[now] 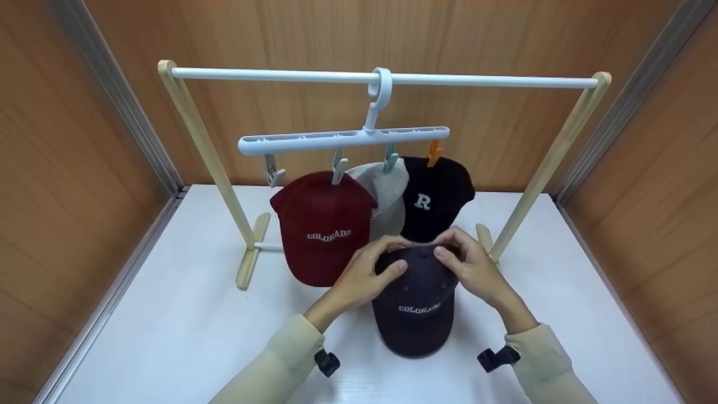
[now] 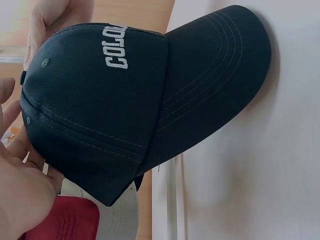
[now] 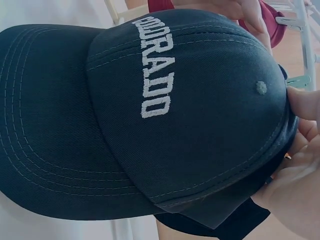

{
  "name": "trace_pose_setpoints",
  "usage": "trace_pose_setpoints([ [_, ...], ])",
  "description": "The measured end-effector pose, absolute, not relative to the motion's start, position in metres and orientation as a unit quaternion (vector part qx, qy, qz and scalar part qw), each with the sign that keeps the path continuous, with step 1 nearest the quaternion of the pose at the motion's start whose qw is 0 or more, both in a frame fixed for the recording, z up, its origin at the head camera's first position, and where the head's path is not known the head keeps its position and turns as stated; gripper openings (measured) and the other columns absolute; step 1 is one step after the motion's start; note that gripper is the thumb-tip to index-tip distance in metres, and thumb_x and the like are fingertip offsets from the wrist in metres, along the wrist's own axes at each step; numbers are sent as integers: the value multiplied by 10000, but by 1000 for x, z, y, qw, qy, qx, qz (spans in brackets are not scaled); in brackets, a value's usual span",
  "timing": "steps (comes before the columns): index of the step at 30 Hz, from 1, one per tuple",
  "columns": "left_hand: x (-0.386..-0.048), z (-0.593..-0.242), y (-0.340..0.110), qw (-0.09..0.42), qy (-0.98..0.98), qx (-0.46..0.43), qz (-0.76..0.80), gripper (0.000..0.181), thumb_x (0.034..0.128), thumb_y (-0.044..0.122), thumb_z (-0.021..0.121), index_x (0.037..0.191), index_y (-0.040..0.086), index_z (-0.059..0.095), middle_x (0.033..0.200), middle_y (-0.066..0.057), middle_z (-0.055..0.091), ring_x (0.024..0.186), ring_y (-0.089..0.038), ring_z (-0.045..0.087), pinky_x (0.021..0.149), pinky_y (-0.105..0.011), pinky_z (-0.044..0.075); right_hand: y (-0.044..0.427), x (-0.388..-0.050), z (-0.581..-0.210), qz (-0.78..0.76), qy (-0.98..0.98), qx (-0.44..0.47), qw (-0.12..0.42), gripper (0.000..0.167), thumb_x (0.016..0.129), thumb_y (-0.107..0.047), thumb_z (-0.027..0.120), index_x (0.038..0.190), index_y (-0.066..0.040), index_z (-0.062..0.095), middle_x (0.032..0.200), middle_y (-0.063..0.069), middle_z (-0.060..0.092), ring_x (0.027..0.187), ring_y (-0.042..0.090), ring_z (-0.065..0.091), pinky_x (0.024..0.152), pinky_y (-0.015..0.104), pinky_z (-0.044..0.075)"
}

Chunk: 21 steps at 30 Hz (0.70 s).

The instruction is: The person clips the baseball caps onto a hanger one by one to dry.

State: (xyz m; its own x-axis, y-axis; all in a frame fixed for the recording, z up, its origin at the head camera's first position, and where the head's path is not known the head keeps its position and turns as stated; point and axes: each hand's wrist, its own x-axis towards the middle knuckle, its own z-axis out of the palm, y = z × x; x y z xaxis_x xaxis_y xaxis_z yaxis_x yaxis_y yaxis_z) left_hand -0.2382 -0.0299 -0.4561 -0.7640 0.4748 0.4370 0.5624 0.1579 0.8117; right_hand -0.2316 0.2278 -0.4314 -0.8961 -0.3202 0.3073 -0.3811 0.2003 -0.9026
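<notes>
A dark navy baseball cap [image 1: 418, 292] with white COLORADO lettering is held brim down between both hands, in front of the hanging caps. My left hand [image 1: 364, 275] grips the upper left of its crown, thumb on the front and fingers behind. On the upper right of the crown, my right hand [image 1: 474, 269] pinches it in the same way. The left wrist view shows the cap's side and brim [image 2: 220, 65]; its inside is hidden. Behind it hang a red COLORADO cap [image 1: 325, 213], a cream cap [image 1: 387, 193] partly covered, and a black cap [image 1: 437, 196] marked R.
A light-blue clip hanger [image 1: 342, 138] hangs from the white rail [image 1: 269, 75] of a wooden-legged rack. Its leftmost grey clip [image 1: 273, 171] holds nothing; grey, green and orange clips hold the caps. White tabletop [image 1: 185, 325] lies below, with wood-grain panels around it.
</notes>
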Motion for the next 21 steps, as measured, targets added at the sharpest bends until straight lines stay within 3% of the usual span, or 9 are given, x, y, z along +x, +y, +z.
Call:
trace_pose_setpoints([
  [5, -237, -456, -32, 42, -766, -332, -548, 291, 1065, 317, 659, 1347, 244, 655, 1345, 122, 684, 1256, -88, 617, 1139, -385, 456, 224, -231, -434, 588, -776, 228, 26, 129, 1078, -85, 613, 1173, -1, 636, 1092, 100, 656, 990, 177, 628, 858, 238, 520],
  [13, -231, -452, -35, 34, -774, -303, -555, 217, 1047, 246, 680, 1263, 235, 687, 1055, 73, 728, 1005, -109, 670, 961, -341, 554, 218, -229, -434, 565, -789, 240, 33, 98, 1072, -108, 631, 1142, -45, 658, 1058, 73, 658, 941, 179, 598, 812, 249, 484],
  [21, -227, -447, -36, 45, -768, -304, -562, 175, 1021, 165, 708, 1192, 203, 713, 1016, 98, 748, 967, -100, 694, 929, -327, 555, 216, -227, -433, 544, -800, 251, 27, 92, 1070, -121, 637, 1142, -67, 657, 1038, 63, 666, 907, 176, 610, 789, 257, 497],
])
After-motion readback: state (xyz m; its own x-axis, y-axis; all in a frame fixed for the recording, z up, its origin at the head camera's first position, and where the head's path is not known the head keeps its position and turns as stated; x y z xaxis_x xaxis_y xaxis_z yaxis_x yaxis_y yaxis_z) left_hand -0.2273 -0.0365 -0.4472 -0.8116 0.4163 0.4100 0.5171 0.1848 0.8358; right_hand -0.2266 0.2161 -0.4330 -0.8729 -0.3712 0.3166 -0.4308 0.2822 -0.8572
